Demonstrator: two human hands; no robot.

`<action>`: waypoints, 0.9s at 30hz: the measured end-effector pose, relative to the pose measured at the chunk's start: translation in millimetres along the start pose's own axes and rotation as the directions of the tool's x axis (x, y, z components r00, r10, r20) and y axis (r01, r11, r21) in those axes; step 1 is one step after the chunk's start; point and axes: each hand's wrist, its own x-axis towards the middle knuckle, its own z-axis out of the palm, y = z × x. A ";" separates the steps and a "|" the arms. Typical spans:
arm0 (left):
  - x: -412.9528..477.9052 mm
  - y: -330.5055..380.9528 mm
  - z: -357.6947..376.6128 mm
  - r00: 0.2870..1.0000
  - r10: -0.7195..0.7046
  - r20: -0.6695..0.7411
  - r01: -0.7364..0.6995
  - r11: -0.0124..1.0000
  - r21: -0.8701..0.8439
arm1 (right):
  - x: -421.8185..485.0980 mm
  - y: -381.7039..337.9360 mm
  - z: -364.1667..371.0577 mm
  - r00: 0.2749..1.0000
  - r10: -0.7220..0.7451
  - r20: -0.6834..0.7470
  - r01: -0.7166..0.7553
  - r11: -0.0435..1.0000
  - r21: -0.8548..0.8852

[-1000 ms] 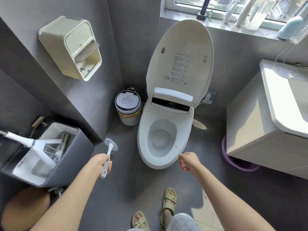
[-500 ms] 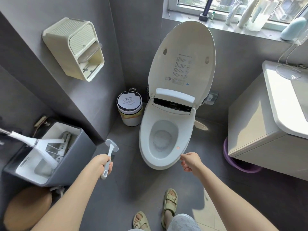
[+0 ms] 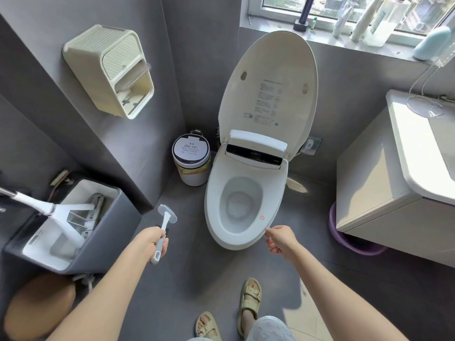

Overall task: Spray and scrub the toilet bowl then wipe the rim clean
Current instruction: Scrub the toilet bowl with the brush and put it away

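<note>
The white toilet stands in the middle with its lid raised against the wall and the seat down. Foamy water lies at the bottom of the bowl. My left hand grips a small white scrub brush by its handle, head up, held over the floor left of the toilet. My right hand is at the seat's front right edge, with thumb and forefinger pinched on the rim.
A small lidded bin stands left of the toilet. A grey mop bucket with a mop sits at the left. A vanity cabinet and purple basin are on the right. Bottles line the window sill. A wall dispenser hangs upper left.
Both hands hold almost the same places. The view has shifted slightly, so the toilet and my hands sit a little further right and lower.
</note>
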 end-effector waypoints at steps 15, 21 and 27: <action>-7.5 0.6 -7.9 0.984 0.010 0.180 0.000 0.999 -0.054 | -49.8 -31.4 70.5 0.984 -0.104 0.147 0.125 0.982 -0.142; -14.8 2.7 -12.2 0.962 -0.030 0.271 0.074 0.986 -0.152 | -79.4 -45.6 102.0 0.961 -0.124 0.248 0.168 0.972 -0.167; -20.4 0.4 -11.1 0.969 -0.057 0.242 0.084 0.991 -0.103 | -104.6 -55.4 128.6 0.903 -0.089 0.419 0.145 0.984 -0.103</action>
